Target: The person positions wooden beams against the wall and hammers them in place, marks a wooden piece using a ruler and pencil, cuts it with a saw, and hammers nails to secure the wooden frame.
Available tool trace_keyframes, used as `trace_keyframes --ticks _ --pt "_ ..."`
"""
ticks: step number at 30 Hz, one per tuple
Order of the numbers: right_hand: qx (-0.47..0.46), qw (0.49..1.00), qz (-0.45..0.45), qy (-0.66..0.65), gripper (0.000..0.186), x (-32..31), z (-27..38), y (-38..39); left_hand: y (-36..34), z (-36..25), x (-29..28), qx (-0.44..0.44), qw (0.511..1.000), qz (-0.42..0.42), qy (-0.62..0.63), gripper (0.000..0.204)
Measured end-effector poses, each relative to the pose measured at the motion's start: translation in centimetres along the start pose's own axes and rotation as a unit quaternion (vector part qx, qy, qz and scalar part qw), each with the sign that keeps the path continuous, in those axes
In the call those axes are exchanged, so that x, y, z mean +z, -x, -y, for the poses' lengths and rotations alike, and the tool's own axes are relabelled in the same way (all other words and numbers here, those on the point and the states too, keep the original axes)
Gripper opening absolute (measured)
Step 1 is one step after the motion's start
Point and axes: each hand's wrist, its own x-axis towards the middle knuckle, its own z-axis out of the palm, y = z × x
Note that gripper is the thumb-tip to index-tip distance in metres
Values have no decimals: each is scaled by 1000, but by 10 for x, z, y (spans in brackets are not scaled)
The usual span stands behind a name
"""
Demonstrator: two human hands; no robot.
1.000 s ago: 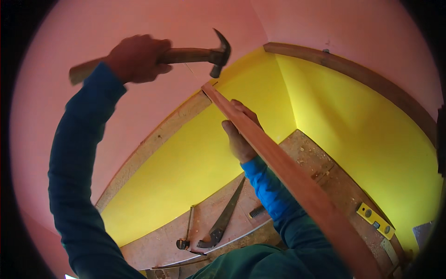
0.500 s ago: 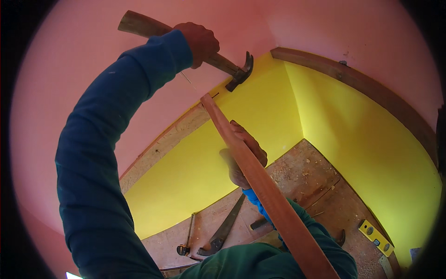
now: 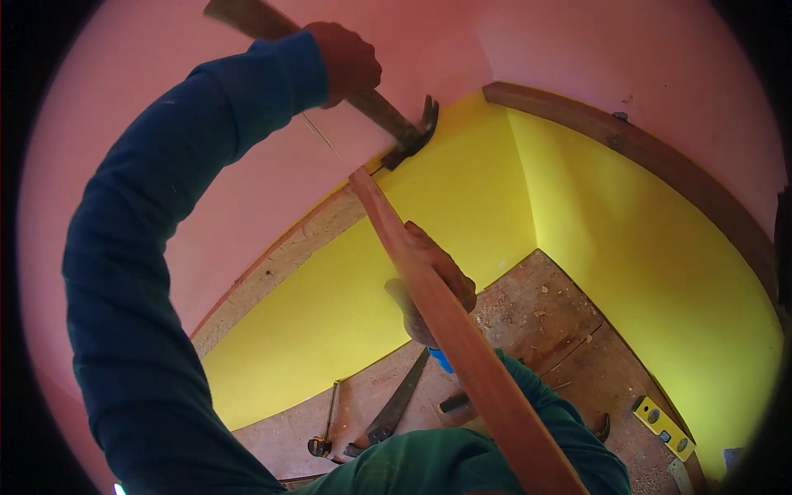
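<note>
My left hand is wrapped round the wooden handle of a claw hammer, held high against the pink wall. The hammer's striking face is close to a thin dark nail beside the far end of a long reddish wooden board. Whether face and nail touch, I cannot tell. From below, my right hand grips the board, fingers on its right side and thumb on its left. The board runs from my body up to a pale timber rail fixed along the wall.
On the dusty wooden floor lie a handsaw, a bar clamp, a dark-handled tool and a yellow spirit level. A brown rail crosses the right wall above its yellow lower part.
The hammer and my left hand have shifted slightly left, bringing the hammer's face nearer to the nail. My right hand keeps its hold on the board.
</note>
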Motion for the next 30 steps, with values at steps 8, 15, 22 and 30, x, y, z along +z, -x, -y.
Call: trace_keyframes --ticks 8,15,22,30 --pt "-55 998 16 14 35 0 -5 0 -11 10 -26 -17 996 -33 80 21" --pt "-82 995 28 47 36 -2 -10 -1 6 0 9 26 999 18 -30 34" --pt "-6 1000 14 12 46 1 -6 2 4 18 -50 -27 979 -95 179 14" --pt "-29 999 21 -6 41 -5 -12 2 6 10 -19 92 995 -3 -49 34"
